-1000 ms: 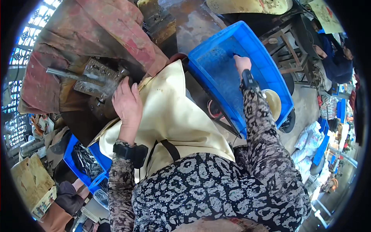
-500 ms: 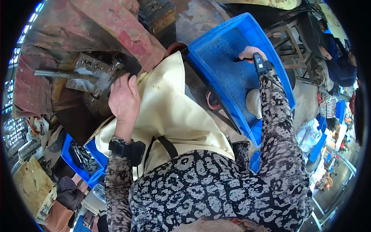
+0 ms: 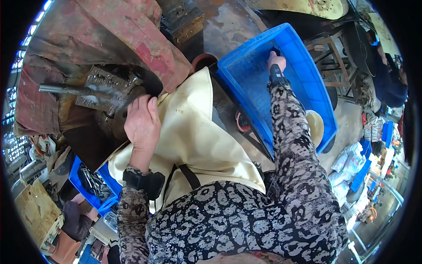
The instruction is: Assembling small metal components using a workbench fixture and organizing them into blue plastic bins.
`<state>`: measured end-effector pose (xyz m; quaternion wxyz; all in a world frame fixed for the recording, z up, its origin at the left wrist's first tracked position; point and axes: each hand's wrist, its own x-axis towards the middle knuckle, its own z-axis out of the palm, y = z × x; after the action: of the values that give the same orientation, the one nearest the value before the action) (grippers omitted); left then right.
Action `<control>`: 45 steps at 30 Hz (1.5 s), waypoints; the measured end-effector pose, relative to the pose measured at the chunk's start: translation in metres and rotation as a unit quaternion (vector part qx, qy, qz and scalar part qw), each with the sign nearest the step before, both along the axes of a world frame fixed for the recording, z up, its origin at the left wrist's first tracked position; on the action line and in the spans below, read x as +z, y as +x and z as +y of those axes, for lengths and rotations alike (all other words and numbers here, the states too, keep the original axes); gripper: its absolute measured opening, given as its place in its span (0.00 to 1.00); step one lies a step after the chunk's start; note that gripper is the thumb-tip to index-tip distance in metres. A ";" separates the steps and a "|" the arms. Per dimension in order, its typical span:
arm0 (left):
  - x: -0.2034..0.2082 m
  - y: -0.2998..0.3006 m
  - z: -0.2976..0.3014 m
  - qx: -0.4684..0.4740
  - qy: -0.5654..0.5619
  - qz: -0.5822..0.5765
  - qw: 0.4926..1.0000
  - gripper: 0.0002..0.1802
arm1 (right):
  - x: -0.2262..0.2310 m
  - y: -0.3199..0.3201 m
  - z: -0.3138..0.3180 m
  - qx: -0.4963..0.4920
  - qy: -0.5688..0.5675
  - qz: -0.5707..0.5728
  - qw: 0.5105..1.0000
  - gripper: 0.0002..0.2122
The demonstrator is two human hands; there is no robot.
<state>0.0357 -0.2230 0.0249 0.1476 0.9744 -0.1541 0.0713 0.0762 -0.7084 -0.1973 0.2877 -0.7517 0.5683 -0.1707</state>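
My left hand (image 3: 143, 123) lies at the rim of a dark, dirty machine (image 3: 107, 90), fingers pressed together and bent over its edge. Their tips are hidden, so whatever they grip cannot be made out. A cream apron (image 3: 189, 123) spreads over my lap beside that wrist. Far out to the right, my right hand (image 3: 276, 61) is inside the far end of a blue plastic tray (image 3: 246, 66), closed around a small black piece (image 3: 275, 49) whose kind is unclear. Inside the tray's near right end is a round cream bowl-like thing (image 3: 315, 127), partly behind my forearm.
A metal rod (image 3: 66, 89) juts left from the machine, under a stained reddish cloth (image 3: 145, 39). Another blue bin (image 3: 90, 182) with dark strips stands at lower left. A wooden stool (image 3: 336, 57) is beyond the tray; a person (image 3: 393, 83) sits at far right.
My right hand has moved left and farther into the tray's far end, keeping the black piece. More of the cream round thing shows. My left hand has hardly moved.
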 end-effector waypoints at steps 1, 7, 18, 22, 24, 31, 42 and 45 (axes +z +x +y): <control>-0.001 0.000 0.001 0.002 0.003 0.000 1.000 0.16 | -0.013 0.009 0.002 0.002 0.003 0.000 1.000 0.15; -0.001 0.003 0.001 -0.001 0.004 0.018 1.000 0.15 | -0.027 0.045 0.024 -0.072 0.027 -0.049 0.996 0.21; -0.004 0.004 0.003 -0.004 0.010 0.017 1.000 0.16 | -0.066 0.078 -0.005 -0.061 0.080 0.045 0.994 0.15; -0.005 0.004 -0.001 -0.010 -0.005 0.027 1.000 0.15 | -0.094 0.047 -0.098 0.258 0.001 0.055 0.964 0.12; -0.004 0.003 -0.007 -0.030 -0.039 0.025 0.999 0.16 | -0.063 0.022 -0.141 0.450 -0.106 0.042 0.886 0.14; -0.005 0.002 0.005 0.002 0.011 0.025 1.000 0.16 | 0.033 0.045 0.012 0.173 0.089 0.177 0.965 0.22; -0.007 0.002 0.003 0.008 0.005 0.022 1.000 0.17 | 0.036 0.008 0.032 0.250 0.051 0.172 0.951 0.34; -0.008 0.002 0.004 0.002 0.002 0.014 1.000 0.17 | 0.031 0.007 0.037 0.235 -0.063 0.182 0.953 0.37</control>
<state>0.0379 -0.2194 0.0165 0.1480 0.9758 -0.1502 0.0574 0.0831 -0.6715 -0.1664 0.1632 -0.8991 0.4062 0.0065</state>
